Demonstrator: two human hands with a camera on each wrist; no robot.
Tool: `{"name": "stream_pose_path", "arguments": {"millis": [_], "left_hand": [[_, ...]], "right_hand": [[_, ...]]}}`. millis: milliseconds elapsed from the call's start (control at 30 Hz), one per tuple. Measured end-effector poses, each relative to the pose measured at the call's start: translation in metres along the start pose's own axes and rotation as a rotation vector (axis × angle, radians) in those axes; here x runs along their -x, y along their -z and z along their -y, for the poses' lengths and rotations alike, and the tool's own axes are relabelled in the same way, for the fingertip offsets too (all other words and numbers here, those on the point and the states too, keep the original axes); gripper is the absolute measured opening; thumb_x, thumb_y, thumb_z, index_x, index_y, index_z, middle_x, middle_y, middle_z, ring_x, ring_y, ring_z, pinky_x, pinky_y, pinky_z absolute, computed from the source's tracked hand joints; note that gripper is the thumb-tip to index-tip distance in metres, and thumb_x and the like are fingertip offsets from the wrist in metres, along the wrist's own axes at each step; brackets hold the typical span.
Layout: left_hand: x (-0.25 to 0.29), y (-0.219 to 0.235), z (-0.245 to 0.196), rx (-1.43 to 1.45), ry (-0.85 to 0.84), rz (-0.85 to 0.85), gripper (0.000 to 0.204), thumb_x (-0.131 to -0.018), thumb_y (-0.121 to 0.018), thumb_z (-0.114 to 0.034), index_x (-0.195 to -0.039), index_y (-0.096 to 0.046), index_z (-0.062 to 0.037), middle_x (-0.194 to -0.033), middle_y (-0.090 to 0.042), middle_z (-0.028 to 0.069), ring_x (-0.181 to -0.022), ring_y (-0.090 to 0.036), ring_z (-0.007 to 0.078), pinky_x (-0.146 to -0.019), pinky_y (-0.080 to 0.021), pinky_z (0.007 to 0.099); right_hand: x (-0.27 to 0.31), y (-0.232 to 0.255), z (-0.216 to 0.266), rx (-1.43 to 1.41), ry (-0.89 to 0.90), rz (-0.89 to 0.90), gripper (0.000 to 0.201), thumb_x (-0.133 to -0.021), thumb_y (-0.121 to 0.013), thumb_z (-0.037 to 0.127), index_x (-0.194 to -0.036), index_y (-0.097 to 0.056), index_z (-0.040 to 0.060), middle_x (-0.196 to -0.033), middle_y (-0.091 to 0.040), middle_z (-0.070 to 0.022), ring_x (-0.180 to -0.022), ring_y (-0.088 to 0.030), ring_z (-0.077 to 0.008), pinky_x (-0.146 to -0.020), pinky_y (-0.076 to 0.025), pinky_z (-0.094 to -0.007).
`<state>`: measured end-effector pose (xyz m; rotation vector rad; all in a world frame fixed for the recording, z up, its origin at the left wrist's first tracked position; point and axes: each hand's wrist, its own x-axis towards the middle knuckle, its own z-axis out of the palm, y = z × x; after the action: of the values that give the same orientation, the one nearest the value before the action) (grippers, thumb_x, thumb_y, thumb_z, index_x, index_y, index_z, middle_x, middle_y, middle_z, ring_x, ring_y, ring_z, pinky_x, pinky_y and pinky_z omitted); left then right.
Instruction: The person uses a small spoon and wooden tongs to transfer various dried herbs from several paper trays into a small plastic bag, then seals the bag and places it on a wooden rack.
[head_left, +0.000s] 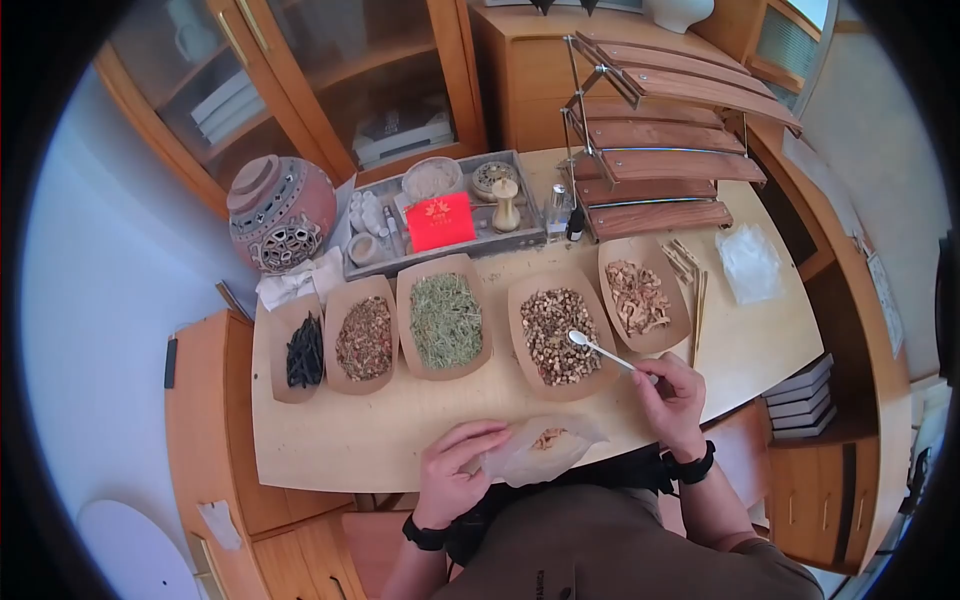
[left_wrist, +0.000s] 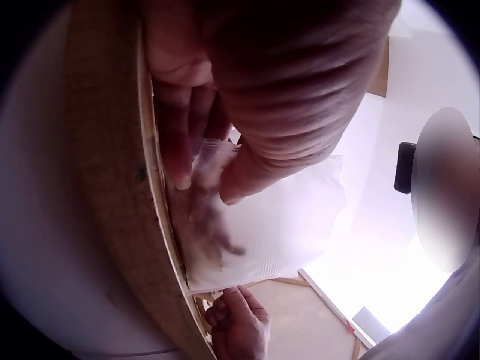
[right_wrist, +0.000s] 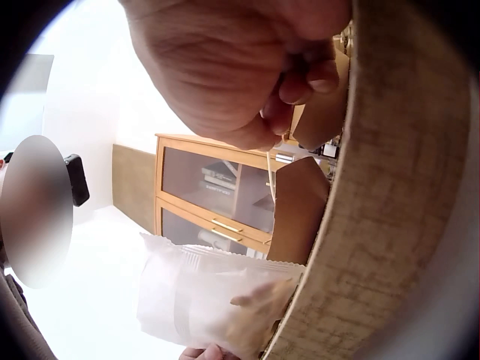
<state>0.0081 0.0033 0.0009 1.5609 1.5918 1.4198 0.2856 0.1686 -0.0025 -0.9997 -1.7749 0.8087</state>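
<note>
My left hand (head_left: 455,475) pinches the side of a translucent white pouch (head_left: 530,455) at the table's near edge. Yellowish-brown pieces show through the pouch (right_wrist: 187,292) in the right wrist view. Between thumb and fingers, my right hand (head_left: 672,400) holds a small white spoon (head_left: 605,352) by its handle. The spoon's bowl is right at the chopped brown herb pieces (head_left: 555,315) in a paper tray (head_left: 545,279). To that tray's right is another paper tray (head_left: 622,251) of pale brown dried slices (head_left: 638,297).
Farther left stand paper trays of green dried herb (head_left: 445,320), reddish-brown bits (head_left: 364,338) and black strips (head_left: 304,355). Behind them sit a grey wooden tray (head_left: 400,262) and a patterned pot (head_left: 283,210). A wooden slatted rack (head_left: 660,165), gold-coloured sticks (head_left: 698,320) and a clear plastic bag (head_left: 750,263) occupy the right side.
</note>
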Motion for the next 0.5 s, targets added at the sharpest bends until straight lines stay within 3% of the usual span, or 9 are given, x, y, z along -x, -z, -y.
{"name": "stream_pose_path", "arguments": {"millis": [133,500], "left_hand": [[0.004,0.001,0.006,-0.008,0.028,0.02,0.039,-0.078,-0.078,0.006,-0.116,-0.081,-0.0015,-0.122,-0.076,0.0153,-0.112,-0.074,0.0276,-0.099,-0.059,0.037],[-0.004,0.006,-0.007,-0.035,0.059,0.059,0.039,-0.076,-0.075,0.007,-0.114,-0.08,-0.0011,-0.12,-0.076,0.0152,-0.111,-0.074,0.028,-0.099,-0.059,0.0377]], "right_hand": [[-0.001,-0.002,0.001,0.022,0.009,0.027,0.012,-0.09,-0.079,-0.002,-0.103,-0.08,0.0012,-0.074,-0.06,-0.003,-0.061,-0.051,-0.0091,-0.055,-0.038,-0.0255],[-0.005,0.002,0.002,-0.006,0.059,0.137,0.016,-0.092,-0.077,-0.003,-0.108,-0.079,0.0008,-0.081,-0.064,-0.0043,-0.068,-0.058,-0.0106,-0.057,-0.041,-0.0246]]}}
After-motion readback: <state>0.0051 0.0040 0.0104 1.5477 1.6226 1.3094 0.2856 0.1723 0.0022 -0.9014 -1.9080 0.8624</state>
